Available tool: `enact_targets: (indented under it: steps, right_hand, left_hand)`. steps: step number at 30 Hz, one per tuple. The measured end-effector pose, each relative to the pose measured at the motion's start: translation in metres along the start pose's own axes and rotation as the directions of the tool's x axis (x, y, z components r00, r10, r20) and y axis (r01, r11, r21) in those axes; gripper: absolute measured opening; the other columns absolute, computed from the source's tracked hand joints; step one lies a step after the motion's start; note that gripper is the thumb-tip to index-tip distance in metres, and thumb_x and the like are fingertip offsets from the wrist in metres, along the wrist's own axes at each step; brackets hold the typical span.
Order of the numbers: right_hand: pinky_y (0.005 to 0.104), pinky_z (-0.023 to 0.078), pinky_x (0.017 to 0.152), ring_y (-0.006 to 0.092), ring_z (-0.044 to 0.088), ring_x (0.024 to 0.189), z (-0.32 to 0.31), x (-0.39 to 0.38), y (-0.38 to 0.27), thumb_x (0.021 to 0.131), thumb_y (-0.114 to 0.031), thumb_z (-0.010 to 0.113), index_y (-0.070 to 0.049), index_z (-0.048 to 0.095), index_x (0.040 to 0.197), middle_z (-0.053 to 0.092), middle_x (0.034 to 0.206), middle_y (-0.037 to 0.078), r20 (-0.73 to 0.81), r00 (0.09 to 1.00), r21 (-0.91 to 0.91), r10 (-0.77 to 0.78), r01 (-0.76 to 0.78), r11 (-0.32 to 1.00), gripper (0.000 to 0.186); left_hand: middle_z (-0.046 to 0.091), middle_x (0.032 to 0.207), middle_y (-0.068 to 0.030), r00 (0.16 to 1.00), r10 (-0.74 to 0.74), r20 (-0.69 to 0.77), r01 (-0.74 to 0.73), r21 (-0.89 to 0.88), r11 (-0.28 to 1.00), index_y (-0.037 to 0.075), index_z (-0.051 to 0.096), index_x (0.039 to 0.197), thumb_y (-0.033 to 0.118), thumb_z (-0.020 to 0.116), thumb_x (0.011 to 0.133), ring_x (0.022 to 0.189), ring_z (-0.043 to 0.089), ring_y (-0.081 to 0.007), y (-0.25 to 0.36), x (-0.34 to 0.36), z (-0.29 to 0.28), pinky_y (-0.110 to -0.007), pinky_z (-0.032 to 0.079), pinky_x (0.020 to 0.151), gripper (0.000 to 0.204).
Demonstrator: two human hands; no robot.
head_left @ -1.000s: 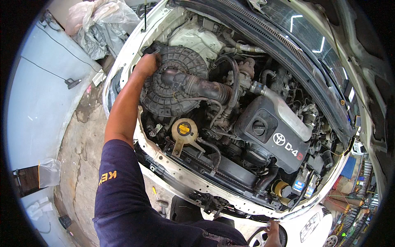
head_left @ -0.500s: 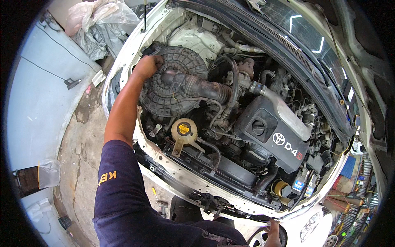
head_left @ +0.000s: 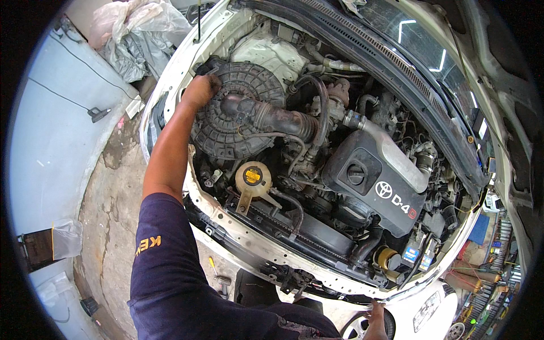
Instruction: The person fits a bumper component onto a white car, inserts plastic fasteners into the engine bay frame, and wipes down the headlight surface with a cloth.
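Note:
A round, ribbed black air filter housing (head_left: 241, 141) sits at the left of the open engine bay. At its upper-left rim my left hand (head_left: 203, 92) is closed, knuckles up; whatever its curled fingers hold is hidden beneath them. From the middle of the housing a dark corrugated intake hose (head_left: 286, 123) runs right toward the engine. My right hand (head_left: 375, 313) rests at the car's front edge (head_left: 365, 296), low in the view, its fingers stretched against the edge and nothing visible in them.
In front of the housing stands a coolant tank (head_left: 252, 177) with a yellow-labelled cap. The black engine cover (head_left: 362, 181) lies to the right, a battery (head_left: 418, 253) at the front right corner. A yellow-handled screwdriver (head_left: 213, 265) and a hammer (head_left: 224, 281) lie below the bumper.
My left hand has turned a little and shifted slightly left at the housing rim. My right hand stays at the front edge.

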State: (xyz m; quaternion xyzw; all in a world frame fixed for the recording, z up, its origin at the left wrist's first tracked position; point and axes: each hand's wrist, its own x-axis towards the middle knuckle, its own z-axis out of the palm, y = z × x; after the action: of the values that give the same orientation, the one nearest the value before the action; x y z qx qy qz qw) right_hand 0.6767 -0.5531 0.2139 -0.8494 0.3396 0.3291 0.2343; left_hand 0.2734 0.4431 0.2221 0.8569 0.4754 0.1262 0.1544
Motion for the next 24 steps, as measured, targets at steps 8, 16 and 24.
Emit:
enact_targets:
  steps: [8,16,24]
  right_hand:
    - [0.0472,0.051,0.074,0.0406,0.052,0.118,-0.001,0.002,0.000,0.090,-0.031,0.073,-0.028,-0.011,0.164,0.043,0.148,0.015,0.049,0.998,0.000,-0.029,0.030,1.000,0.112]
    - [0.0572,0.049,0.083,0.0422,0.050,0.117,-0.006,0.010,0.008,0.090,-0.034,0.070,-0.033,0.009,0.161,0.039,0.150,0.017,0.015,0.998,0.019,-0.059,0.058,0.998,0.094]
    - [0.0611,0.049,0.089,0.0451,0.049,0.121,-0.003,0.010,0.008,0.091,-0.036,0.070,-0.035,-0.002,0.165,0.035,0.157,0.016,-0.010,0.999,0.024,-0.031,0.031,0.999,0.103]
  left_hand:
    - [0.073,0.106,-0.0191,0.994,0.098,-0.049,-0.101,-0.063,0.993,0.016,0.076,0.110,0.012,0.066,0.088,0.101,0.069,-0.0398,-0.020,0.001,0.012,-0.046,0.054,0.089,0.024]
    - [0.072,0.112,-0.0207,0.995,0.101,0.021,-0.100,-0.037,0.994,0.014,0.075,0.116,0.014,0.064,0.089,0.104,0.069,-0.0405,-0.001,0.002,0.002,-0.046,0.053,0.091,0.029]
    - [0.072,0.110,-0.0210,0.985,0.151,-0.080,-0.155,-0.037,0.987,0.012,0.074,0.112,0.010,0.063,0.087,0.102,0.068,-0.0410,-0.008,0.003,-0.008,-0.047,0.053,0.089,0.027]
